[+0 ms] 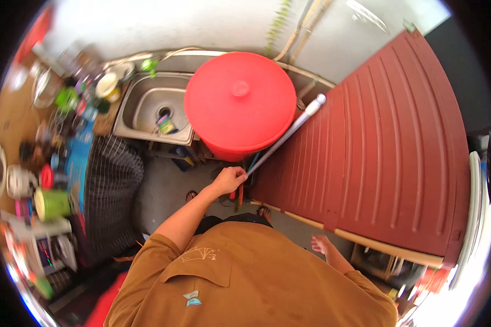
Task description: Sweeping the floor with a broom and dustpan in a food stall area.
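Observation:
My left hand is at the lower end of the visible part of a pale pole, its fingers curled at the shaft; whether they close round it cannot be made out. The pole slants up to the right between a large red lidded plastic tub and a dark red ribbed panel. Below the fingers, other red handle-like ends show. My right hand hangs low beside the panel's bottom edge, fingers loosely bent, with nothing seen in it.
Left of the tub is a stainless steel sink with a sponge packet in it. A dark mesh cover hangs from a cluttered counter at the left, with a green container on it. Pipes run along the wall.

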Motion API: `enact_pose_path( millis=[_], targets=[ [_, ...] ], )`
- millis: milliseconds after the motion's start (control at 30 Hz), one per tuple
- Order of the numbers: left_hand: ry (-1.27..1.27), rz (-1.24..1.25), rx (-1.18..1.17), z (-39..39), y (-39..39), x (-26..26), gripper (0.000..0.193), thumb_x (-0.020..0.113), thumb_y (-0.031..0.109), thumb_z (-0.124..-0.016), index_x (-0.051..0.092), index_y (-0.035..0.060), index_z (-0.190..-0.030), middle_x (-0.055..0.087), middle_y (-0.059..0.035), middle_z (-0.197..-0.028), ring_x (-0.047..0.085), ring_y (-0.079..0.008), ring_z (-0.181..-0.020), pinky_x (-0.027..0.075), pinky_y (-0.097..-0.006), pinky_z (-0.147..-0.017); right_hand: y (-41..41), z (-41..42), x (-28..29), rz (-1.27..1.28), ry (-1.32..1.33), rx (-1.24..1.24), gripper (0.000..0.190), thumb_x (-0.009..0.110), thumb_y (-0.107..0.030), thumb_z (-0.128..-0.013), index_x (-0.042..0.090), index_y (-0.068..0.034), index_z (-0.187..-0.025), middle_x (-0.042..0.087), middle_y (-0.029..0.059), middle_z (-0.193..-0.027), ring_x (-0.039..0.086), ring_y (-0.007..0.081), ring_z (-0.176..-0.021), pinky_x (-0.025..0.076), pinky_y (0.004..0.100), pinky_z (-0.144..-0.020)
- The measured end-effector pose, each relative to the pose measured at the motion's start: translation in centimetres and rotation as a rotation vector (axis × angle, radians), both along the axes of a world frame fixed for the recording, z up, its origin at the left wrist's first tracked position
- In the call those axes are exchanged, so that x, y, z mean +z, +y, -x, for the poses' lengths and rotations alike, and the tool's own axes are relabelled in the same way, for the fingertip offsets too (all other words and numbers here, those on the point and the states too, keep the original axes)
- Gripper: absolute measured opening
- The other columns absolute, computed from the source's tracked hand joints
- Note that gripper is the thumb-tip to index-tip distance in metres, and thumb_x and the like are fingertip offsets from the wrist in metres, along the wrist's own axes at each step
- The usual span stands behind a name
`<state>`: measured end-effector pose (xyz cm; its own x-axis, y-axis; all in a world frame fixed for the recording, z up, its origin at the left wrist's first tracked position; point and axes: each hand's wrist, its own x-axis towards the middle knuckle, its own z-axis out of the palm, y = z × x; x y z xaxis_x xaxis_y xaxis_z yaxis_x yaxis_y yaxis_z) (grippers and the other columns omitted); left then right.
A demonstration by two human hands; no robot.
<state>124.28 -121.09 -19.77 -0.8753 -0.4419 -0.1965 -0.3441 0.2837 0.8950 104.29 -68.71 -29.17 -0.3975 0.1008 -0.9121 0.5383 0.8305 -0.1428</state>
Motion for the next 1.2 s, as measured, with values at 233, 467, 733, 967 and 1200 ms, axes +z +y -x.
enact_pose_path(
  millis=[233,467,733,967,1200],
  targets=[
    [-0.128,0.002,-0.389,-5.6,-7.0,-0.4,0.025,0.064,0.025,-0.085,0.068,0.0019,-0.093,0.069,-0.0154,-0.08,0.068,-0.0284,-0.077,0.052,-0.0367,-0.071,-23.7,-11.8,4.0,0.444,-0.151,-0.11,0.064,0.048,-0.053,-0.095,0.041,-0.008,-0.141,0.043,0.0106,-0.142,0.04,0.0259,-0.131,0.038,0.0425,-0.102],
    [-0.354,-0.039,-0.227,-13.9,-11.7,-6.3,0.021,0.065,0.025,-0.086,0.066,0.0051,-0.091,0.069,-0.0132,-0.081,0.067,-0.0236,-0.074,0.053,-0.0362,-0.071,-38.4,-4.3,-8.8,0.659,0.184,-0.641,0.071,0.032,-0.061,-0.096,0.033,-0.01,-0.146,0.03,0.0079,-0.154,0.028,0.0257,-0.141,0.025,0.0489,-0.11],
    [-0.648,-0.173,0.024,-26.0,-13.2,-7.9,0.036,0.065,0.038,-0.089,0.067,0.0027,-0.098,0.069,-0.0091,-0.077,0.063,-0.016,-0.073,0.051,-0.0325,-0.071,-47.1,3.4,-19.1,1.089,0.031,-0.856,0.041,0.048,-0.048,-0.094,0.06,-0.017,-0.118,0.062,0.006,-0.115,0.054,0.0204,-0.112,0.037,0.04,-0.097],
    [-0.557,-0.24,0.01,-20.1,-12.2,0.1,0.017,0.066,0.015,-0.088,0.067,0.0033,-0.1,0.07,-0.0117,-0.095,0.067,-0.021,-0.089,0.053,-0.0336,-0.077,-54.5,4.4,-20.6,1.052,0.045,-0.754,0.039,0.05,-0.046,-0.093,0.06,-0.016,-0.116,0.063,0.0059,-0.111,0.054,0.0202,-0.108,0.038,0.0391,-0.095],
    [0.677,0.391,-0.421,8.7,-12.1,14.8,0.028,0.073,0.002,-0.071,0.066,0.0004,-0.098,0.069,-0.0166,-0.102,0.067,-0.0322,-0.096,0.052,-0.0461,-0.091,-51.0,5.5,-21.4,0.934,0.161,-0.666,0.036,0.051,-0.044,-0.093,0.061,-0.015,-0.113,0.063,0.0058,-0.108,0.055,0.02,-0.105,0.039,0.0381,-0.092]
  ],
)
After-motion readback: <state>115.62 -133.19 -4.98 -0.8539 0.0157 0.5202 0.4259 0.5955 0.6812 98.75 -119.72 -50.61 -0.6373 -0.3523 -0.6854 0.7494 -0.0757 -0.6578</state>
